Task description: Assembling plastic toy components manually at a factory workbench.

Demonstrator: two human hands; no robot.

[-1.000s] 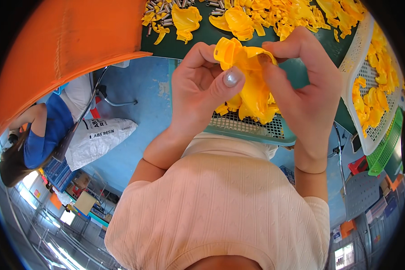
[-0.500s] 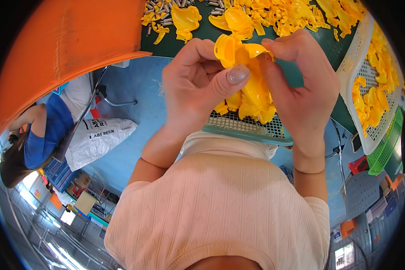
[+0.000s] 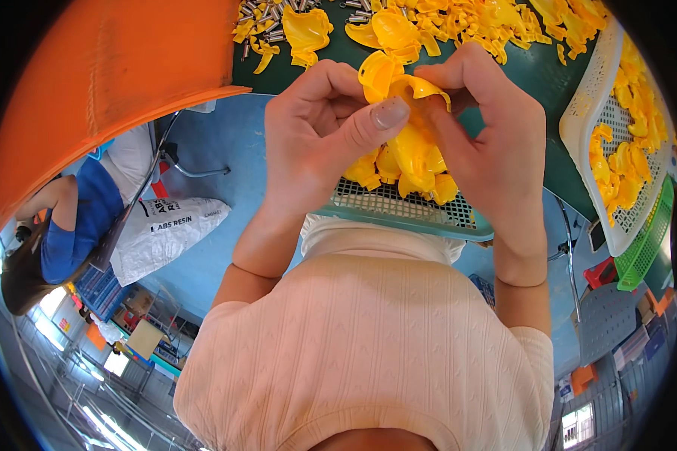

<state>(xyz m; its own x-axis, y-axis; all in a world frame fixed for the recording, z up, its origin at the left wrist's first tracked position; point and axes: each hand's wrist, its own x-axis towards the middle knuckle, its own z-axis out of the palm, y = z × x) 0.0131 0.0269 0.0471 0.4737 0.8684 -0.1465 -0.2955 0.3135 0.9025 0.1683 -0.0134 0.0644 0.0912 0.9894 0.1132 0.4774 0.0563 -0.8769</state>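
A glossy yellow moulded plastic piece [image 3: 412, 89], curved and hollow, is held up between my two hands. My left hand [image 3: 312, 139] pinches its left side, thumb laid over the front and the other fingers curled behind. On the other side my right hand [image 3: 496, 131] grips the piece's rim between thumb and fingers; some fingertips are hidden behind it. Right below, a teal mesh basket [image 3: 399, 218] holds several more yellow plastic pieces [image 3: 425, 169], partly covered by my hands.
On the dark green table [image 3: 338, 56] lie heaps of yellow pieces [image 3: 496, 22] and small metal springs [image 3: 274, 30]. A white basket [image 3: 579, 124] with yellow parts stands right, above a green basket [image 3: 647, 240]. An orange bin [image 3: 120, 68] fills the left; a person in blue [image 3: 83, 218] sits beyond.
Both hands have shifted slightly left with the yellow piece, the right one further, so they are a little closer together. The grip on the piece continues.
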